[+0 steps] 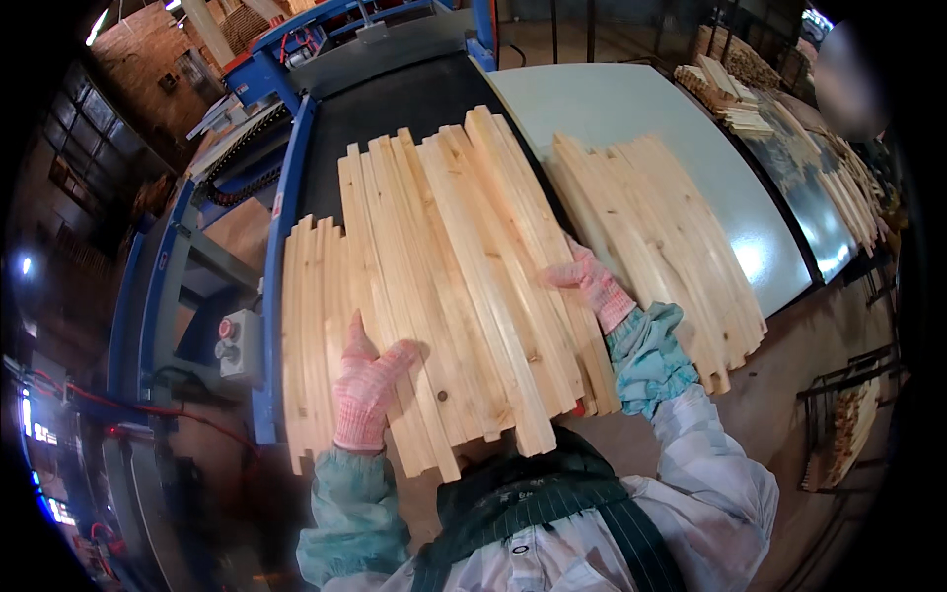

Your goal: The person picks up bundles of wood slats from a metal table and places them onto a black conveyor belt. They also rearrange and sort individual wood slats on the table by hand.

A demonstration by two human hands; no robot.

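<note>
Both hands wear pink knitted gloves. My left hand (365, 385) lies flat, fingers apart, on the near left part of a row of long pale wooden slats (454, 266) laid side by side on a black conveyor belt (395, 99). My right hand (590, 281) rests with fingers spread on the right edge of the same row. A shorter batch of slats (311, 326) lies at the left of the row. Another fan of wooden slats (661, 237) lies to the right on a pale grey table (631, 99).
A blue machine frame (281, 197) runs along the belt's left side, with a grey button box (240, 345) on it. More slat stacks (735, 94) sit at the far right. A wire rack with wood pieces (848, 424) stands at lower right.
</note>
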